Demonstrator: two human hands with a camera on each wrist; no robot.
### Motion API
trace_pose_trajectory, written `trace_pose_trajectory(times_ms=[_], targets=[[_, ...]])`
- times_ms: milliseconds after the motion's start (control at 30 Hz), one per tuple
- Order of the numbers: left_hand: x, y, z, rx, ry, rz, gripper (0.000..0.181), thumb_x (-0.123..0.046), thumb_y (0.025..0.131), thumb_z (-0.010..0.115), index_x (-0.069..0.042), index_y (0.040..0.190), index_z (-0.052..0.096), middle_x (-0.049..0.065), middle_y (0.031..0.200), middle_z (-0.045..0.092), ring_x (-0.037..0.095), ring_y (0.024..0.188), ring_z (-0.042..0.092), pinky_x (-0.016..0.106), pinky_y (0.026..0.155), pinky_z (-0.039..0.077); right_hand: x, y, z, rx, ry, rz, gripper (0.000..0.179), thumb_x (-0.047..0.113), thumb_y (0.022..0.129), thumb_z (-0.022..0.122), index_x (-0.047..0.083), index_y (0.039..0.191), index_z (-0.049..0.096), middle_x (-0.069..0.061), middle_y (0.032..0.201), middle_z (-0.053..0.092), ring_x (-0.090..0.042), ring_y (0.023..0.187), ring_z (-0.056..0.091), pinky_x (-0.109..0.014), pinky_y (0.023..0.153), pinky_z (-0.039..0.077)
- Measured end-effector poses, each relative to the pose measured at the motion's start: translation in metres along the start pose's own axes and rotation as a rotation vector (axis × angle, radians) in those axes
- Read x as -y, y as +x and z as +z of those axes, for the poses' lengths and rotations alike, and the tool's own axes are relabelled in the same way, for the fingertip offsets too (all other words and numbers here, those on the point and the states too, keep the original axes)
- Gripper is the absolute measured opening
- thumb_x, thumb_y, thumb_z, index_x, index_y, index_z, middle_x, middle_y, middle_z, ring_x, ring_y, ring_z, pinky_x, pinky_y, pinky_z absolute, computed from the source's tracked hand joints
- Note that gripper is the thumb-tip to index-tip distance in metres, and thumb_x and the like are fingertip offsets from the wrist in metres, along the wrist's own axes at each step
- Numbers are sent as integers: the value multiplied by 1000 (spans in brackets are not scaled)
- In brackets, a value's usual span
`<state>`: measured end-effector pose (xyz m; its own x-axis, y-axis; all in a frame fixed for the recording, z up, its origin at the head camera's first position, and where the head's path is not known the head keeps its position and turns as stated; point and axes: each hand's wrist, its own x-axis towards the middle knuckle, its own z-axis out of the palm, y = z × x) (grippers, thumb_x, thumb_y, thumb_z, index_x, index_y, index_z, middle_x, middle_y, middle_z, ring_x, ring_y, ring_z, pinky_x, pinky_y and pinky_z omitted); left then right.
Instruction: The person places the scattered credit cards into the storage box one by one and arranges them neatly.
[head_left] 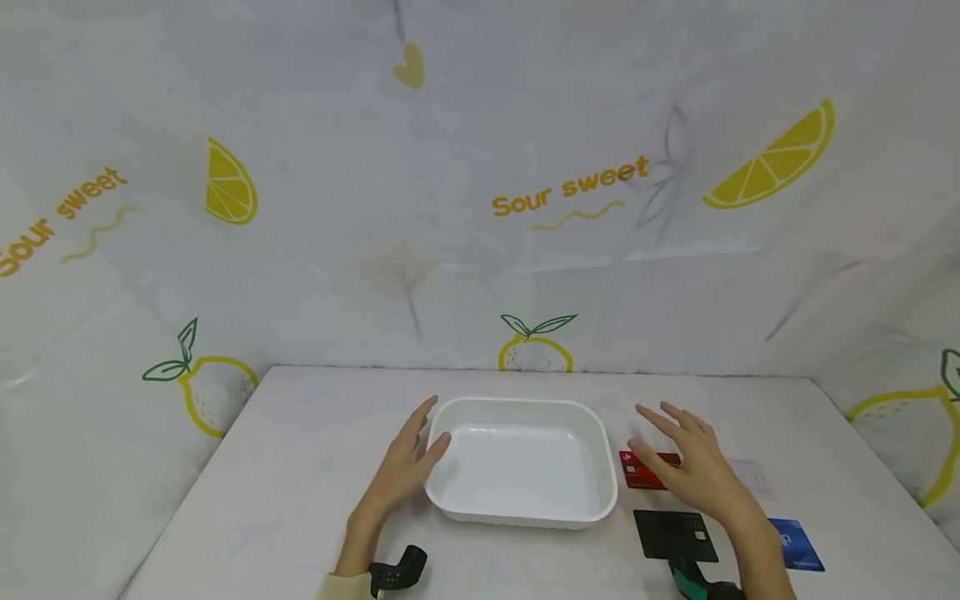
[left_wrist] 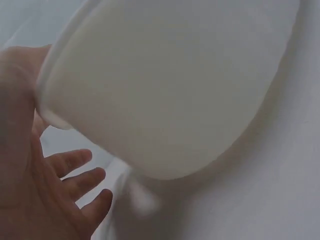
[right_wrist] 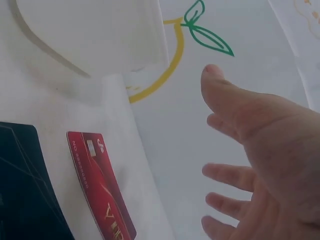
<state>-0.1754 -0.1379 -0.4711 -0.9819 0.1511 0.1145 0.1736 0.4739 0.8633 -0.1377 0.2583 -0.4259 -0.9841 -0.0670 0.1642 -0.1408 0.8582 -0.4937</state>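
Left hand (head_left: 397,473): at the left rim of the white tray (head_left: 517,467), thumb reaching over the edge, other fingers stretched along the outside; it grips nothing, and whether it touches the rim I cannot tell.
Right hand (head_left: 697,462): raised right of the frame's centre, fingers spread, holding nothing, apart from the white tray.
White tray: lower centre of the head view, on the pale tabletop (head_left: 285,483), between both hands.
Cards: all outside the white tray, lower right of the frame; red card (head_left: 637,477) partly hidden by the right hand, black card (head_left: 675,535) below it, blue card (head_left: 797,546) beyond the right forearm (head_left: 759,554), pale pink card (head_left: 752,477) beside the hand.
Step in hand: probably positioning the hands around the white tray.
Next move calls for: likely curling the left fingers round the rim and bringing the right hand inward; a flat card would need a fingertip at its edge.
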Motion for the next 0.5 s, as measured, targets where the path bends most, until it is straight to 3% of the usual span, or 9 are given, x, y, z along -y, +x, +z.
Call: trace_pose_trajectory(times_ms=[167, 500], targets=[[4, -1, 9, 52, -114, 18, 61, -33, 102, 60, -19, 158, 38, 16, 165, 35, 40, 154, 32, 59, 124, 30, -13, 1, 1, 0, 86, -12, 65, 35, 90, 78, 6, 144, 56, -36, 152, 42, -64, 136, 34, -86, 92, 34], [8, -2, 13, 46, -138, 17, 58, -31, 102, 58, -20, 157, 40, 17, 164, 38, 44, 149, 40, 65, 117, 37, -42, 0, 10, 46, 389, -33, 63, 20, 88, 81, 1, 142, 56, -27, 150, 48, -50, 139, 35, -77, 106, 33]])
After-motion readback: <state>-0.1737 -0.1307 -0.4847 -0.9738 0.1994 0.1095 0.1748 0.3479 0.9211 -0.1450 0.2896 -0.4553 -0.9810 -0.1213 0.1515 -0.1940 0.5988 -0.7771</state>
